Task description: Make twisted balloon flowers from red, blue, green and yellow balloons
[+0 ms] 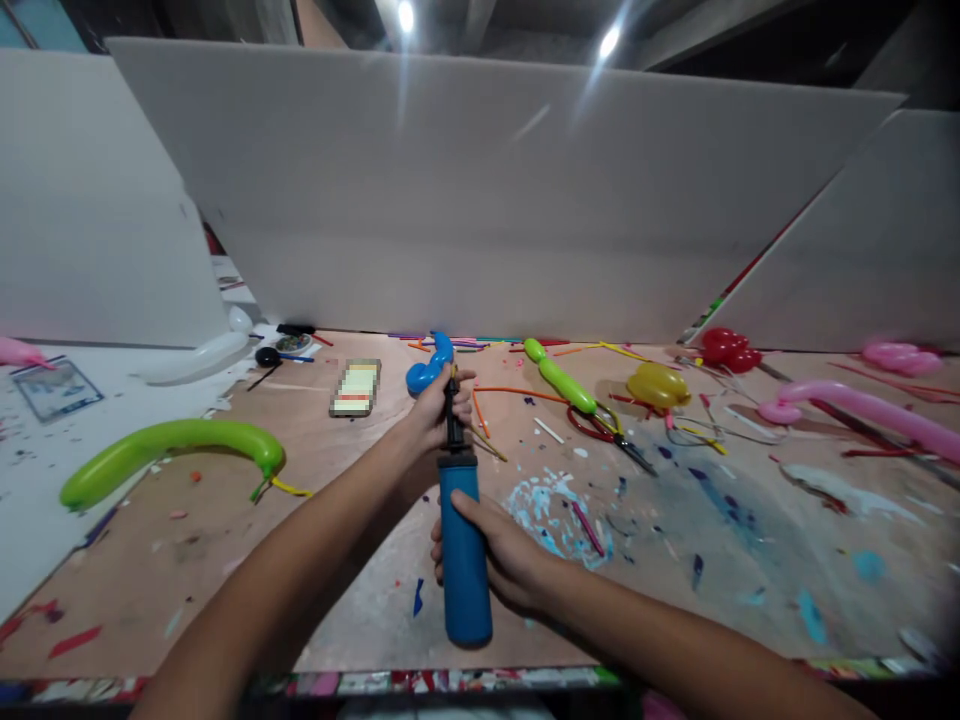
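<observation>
A blue hand pump [463, 560] lies lengthwise over the wooden table [225, 560], its black nozzle pointing away from me. My right hand [504, 555] is wrapped round the pump's barrel. My left hand [441, 405] is closed round the nozzle end, pinching the neck of a blue balloon [429, 368] on it. That balloon is partly inflated and curves up and to the right just beyond my left fingers.
A long green balloon [172, 450] lies at left, a shorter green balloon [559, 378] and scissors [611, 430] right of the pump. Yellow [658, 385], red [726, 348] and pink balloons [862, 405] sit farther right. White boards [480, 200] wall the table. Balloon scraps litter it.
</observation>
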Available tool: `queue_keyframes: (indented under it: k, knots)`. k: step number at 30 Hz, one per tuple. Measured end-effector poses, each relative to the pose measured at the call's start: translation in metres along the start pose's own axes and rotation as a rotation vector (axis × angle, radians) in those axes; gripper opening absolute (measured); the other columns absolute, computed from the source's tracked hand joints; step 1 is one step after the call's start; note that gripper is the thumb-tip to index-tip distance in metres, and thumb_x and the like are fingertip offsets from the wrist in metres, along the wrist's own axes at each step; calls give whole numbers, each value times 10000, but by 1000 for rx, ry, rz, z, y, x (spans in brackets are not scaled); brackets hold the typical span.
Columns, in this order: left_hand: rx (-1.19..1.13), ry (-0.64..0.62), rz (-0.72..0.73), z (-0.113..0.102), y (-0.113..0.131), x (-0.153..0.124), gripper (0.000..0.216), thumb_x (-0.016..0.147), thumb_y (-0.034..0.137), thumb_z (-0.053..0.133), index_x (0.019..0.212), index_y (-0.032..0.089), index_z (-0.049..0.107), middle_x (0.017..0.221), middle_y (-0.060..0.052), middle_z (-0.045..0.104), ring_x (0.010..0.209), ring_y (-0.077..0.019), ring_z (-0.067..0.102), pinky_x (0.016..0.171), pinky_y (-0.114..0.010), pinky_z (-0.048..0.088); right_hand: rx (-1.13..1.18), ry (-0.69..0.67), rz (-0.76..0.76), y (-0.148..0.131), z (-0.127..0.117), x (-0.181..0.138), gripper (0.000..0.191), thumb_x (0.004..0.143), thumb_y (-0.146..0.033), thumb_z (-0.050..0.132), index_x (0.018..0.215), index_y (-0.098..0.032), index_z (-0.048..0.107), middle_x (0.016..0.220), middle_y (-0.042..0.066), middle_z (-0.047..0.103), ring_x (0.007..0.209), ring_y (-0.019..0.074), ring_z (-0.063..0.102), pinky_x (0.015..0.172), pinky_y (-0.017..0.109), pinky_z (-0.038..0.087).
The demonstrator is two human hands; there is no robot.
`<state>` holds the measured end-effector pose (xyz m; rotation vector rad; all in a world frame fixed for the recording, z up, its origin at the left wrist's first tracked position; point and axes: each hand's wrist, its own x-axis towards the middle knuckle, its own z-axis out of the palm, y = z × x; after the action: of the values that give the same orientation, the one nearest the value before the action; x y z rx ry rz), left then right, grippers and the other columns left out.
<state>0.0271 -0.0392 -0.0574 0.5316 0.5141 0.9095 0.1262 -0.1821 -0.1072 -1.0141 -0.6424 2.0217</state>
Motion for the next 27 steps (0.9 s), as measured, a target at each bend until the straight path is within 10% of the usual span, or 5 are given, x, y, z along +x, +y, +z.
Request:
queue_keyframes:
  k: [15, 27]
  knots:
    - [-101, -210, 113, 35, 2, 3, 206, 924, 360, 472, 815, 187, 495, 537, 69, 378, 309, -38, 300, 296, -142, 237, 97, 104, 23, -24, 13, -28, 455, 821, -632, 550, 935, -197, 486, 620, -18, 589, 462, 121, 553, 466, 246, 467]
    - [-167, 43, 77, 19, 37, 31, 261, 931, 211, 387, 672, 190, 365, 465, 86, 283, 276, -41, 275, 279, -152, 197, 183, 67, 110, -14, 17, -41, 489, 834, -663, 493, 900, -182, 550, 616, -3, 590, 477, 111, 557, 483, 223, 441]
